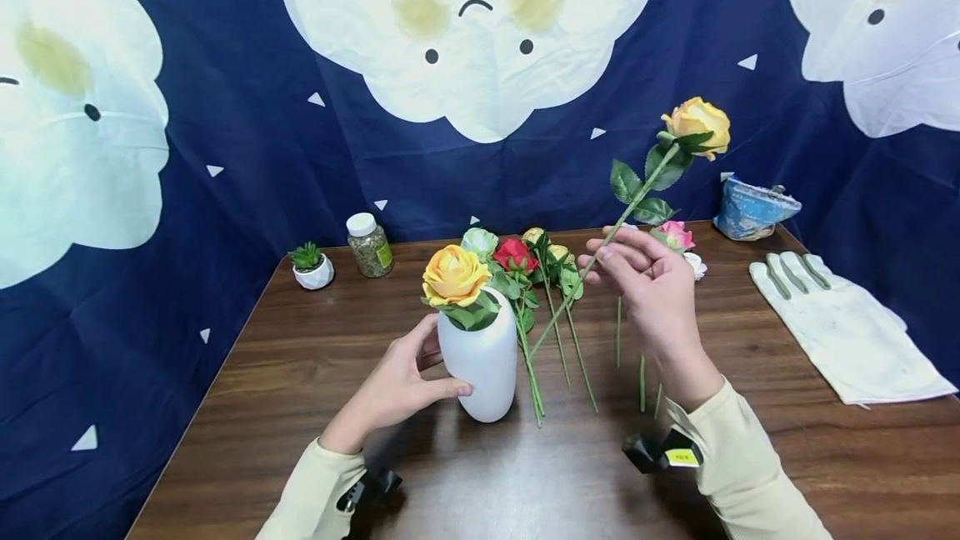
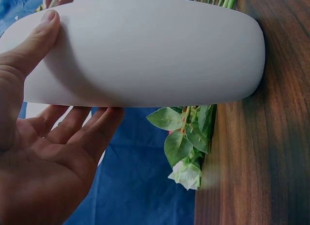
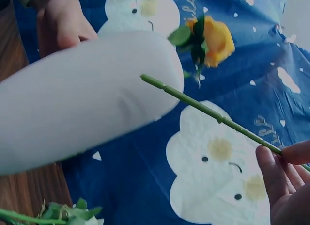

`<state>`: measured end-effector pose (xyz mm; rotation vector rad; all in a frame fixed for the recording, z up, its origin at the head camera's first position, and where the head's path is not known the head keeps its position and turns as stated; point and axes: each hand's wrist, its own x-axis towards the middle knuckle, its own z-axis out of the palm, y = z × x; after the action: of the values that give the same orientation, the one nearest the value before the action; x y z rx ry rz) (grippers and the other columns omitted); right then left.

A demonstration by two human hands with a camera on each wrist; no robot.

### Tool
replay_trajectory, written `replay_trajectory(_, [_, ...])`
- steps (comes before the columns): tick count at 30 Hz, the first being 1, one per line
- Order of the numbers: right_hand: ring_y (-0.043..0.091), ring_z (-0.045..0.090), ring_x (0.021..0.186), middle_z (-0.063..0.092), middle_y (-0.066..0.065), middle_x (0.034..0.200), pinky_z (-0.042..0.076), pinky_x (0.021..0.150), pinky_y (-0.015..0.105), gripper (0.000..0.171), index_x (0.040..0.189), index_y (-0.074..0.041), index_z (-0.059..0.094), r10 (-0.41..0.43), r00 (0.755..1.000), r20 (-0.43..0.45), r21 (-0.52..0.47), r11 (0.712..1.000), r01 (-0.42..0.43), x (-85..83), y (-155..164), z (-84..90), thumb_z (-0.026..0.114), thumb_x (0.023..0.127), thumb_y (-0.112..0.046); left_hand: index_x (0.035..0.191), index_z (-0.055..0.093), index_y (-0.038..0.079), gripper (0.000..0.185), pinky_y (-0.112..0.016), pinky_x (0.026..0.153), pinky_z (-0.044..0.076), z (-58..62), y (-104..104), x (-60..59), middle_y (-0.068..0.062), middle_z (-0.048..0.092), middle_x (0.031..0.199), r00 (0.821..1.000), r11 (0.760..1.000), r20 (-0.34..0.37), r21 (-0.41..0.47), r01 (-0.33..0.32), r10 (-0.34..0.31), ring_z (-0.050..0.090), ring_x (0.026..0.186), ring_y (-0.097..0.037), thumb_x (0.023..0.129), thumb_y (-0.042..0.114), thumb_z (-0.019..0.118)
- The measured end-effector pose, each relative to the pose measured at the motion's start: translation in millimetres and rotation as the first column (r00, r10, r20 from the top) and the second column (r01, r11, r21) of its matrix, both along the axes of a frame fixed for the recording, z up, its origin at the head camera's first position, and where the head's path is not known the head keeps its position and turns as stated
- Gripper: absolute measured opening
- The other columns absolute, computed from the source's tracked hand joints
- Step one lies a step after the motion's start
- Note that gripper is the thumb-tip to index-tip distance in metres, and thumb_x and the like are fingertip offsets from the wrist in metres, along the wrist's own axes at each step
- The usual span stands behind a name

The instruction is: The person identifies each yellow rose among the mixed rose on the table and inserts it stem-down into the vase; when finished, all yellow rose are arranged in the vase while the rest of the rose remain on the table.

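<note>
A white vase (image 1: 483, 361) stands on the wooden table (image 1: 300, 373) with one yellow rose (image 1: 453, 275) in it. My left hand (image 1: 401, 386) holds the vase's side, thumb and fingers wrapped around it (image 2: 140, 50). My right hand (image 1: 648, 282) pinches the green stem (image 3: 213, 113) of a second yellow rose (image 1: 699, 125), lifted in the air and tilted, its cut end near the vase's right side. In the right wrist view the stem tip lies just in front of the vase (image 3: 82, 99).
Several more artificial flowers (image 1: 540, 261) lie on the table behind the vase. A small potted succulent (image 1: 311, 265) and a jar (image 1: 369, 245) stand at the back left. White gloves (image 1: 840, 323) lie at the right, a blue pouch (image 1: 750, 208) behind them.
</note>
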<state>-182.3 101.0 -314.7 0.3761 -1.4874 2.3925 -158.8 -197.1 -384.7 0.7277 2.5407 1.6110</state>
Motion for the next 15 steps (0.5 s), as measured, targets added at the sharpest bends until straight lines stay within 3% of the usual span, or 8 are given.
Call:
replay_trajectory(8, [0.016,0.077,0.082,0.078,0.007,0.092,0.064,0.073,0.026,0.026,0.104,-0.001,0.069,0.005,0.999,-0.052,-0.051,0.999,-0.007,12.6,-14.7,4.2,0.054,0.095,0.018,0.148,0.046,0.004,0.079,-0.042,0.105,0.055,0.3,0.6,-2.4,-0.018,0.064,0.136,1.000,1.000,-0.006,0.011,0.014,-0.014,0.065,0.124,-0.034,0.082,0.013,0.089])
replay_trajectory(15, [0.016,0.077,0.081,0.078,0.008,0.094,0.065,0.073,0.028,0.025,0.105,0.001,0.068,-0.053,0.988,-0.143,-0.042,0.998,0.047,21.9,-22.5,7.3,0.055,0.093,0.019,0.148,0.046,0.004,0.079,-0.042,0.104,0.055,-1.9,1.3,-2.7,-0.017,0.065,0.135,1.000,1.000,-0.009,0.014,0.015,-0.015,0.065,0.123,-0.034,0.082,0.013,0.089])
